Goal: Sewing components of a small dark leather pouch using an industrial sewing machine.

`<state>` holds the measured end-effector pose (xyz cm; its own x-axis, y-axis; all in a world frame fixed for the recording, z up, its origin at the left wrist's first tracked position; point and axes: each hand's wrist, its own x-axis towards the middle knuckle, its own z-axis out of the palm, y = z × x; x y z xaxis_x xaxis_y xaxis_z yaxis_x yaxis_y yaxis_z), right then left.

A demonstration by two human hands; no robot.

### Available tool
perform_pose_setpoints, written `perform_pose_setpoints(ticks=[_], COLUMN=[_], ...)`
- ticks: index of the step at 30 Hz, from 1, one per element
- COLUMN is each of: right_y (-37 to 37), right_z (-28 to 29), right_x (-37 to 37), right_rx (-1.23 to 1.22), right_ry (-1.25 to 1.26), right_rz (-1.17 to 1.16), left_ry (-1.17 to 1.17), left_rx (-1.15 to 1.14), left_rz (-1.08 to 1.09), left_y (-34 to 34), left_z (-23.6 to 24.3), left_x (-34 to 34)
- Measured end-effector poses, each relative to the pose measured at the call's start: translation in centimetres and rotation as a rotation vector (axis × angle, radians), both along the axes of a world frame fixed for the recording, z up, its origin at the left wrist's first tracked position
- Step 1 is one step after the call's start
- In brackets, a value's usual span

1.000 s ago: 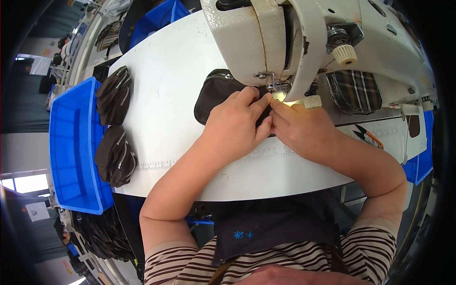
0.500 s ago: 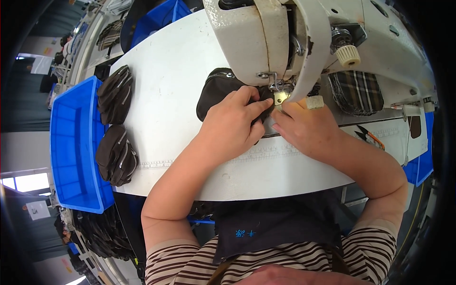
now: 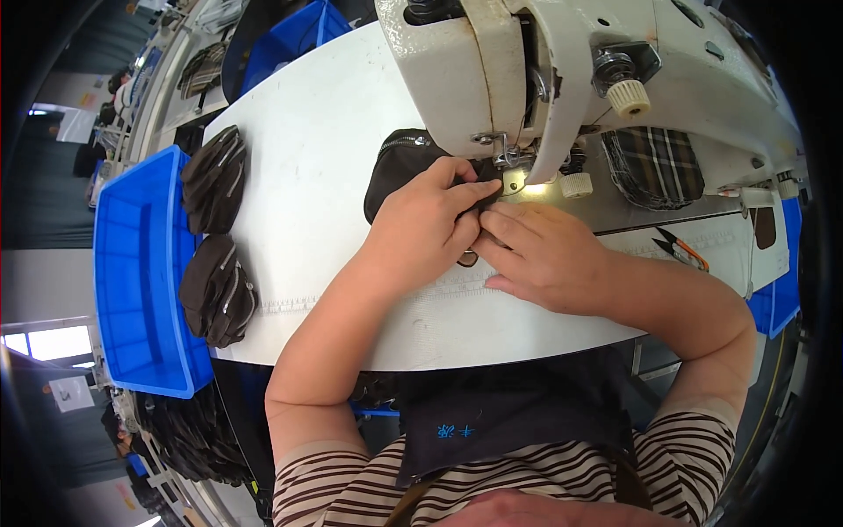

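Note:
A dark brown fabric pouch [image 3: 386,183] with a metal zipper lies under my left hand [image 3: 426,220], left of the sewing machine's presser foot [image 3: 507,158]. My left fingers are bent and closed on the pouch's right edge, with the index fingertip close to the lit needle plate [image 3: 515,184]. My right hand [image 3: 549,259] meets the left thumb at the pouch's near edge, its fingers bent onto the fabric and its thumb held lower. A small brown, shiny-edged piece [image 3: 468,258] peeks out below the joined fingers. The fabric between the hands is mostly hidden.
The white sewing machine [image 3: 448,79] overhangs the white table [image 3: 307,176]. Two brown zippered pouches [image 3: 215,290] lie at the left edge beside a blue bin [image 3: 145,272]. Plaid fabric pieces [image 3: 654,167] and orange-handled thread snips [image 3: 683,249] lie to the right.
My right hand has moved left and slightly nearer, away from the needle plate, to meet my left thumb. My left hand and the pouch have barely moved.

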<state>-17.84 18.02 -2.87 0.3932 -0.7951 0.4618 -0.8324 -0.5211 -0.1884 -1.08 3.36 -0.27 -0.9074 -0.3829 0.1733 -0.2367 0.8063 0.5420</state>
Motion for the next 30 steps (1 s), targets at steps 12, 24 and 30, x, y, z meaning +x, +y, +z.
perform_pose_setpoints(ticks=[12,24,30], right_y=[0.0,0.6,0.7], right_z=[0.1,0.1,0.0], right_x=[0.0,-1.0,-1.0], right_rx=[0.064,0.048,0.057], right_ry=[0.037,0.047,0.030], right_rz=[0.011,0.019,0.020], left_ry=[0.004,-0.024,-0.092], left_rx=[-0.421,-0.268,-0.291], left_rz=[-0.040,-0.091,-0.080], left_y=[0.0,0.6,1.4], left_z=[-0.3,0.5,0.8], left_x=[0.1,0.3,0.1])
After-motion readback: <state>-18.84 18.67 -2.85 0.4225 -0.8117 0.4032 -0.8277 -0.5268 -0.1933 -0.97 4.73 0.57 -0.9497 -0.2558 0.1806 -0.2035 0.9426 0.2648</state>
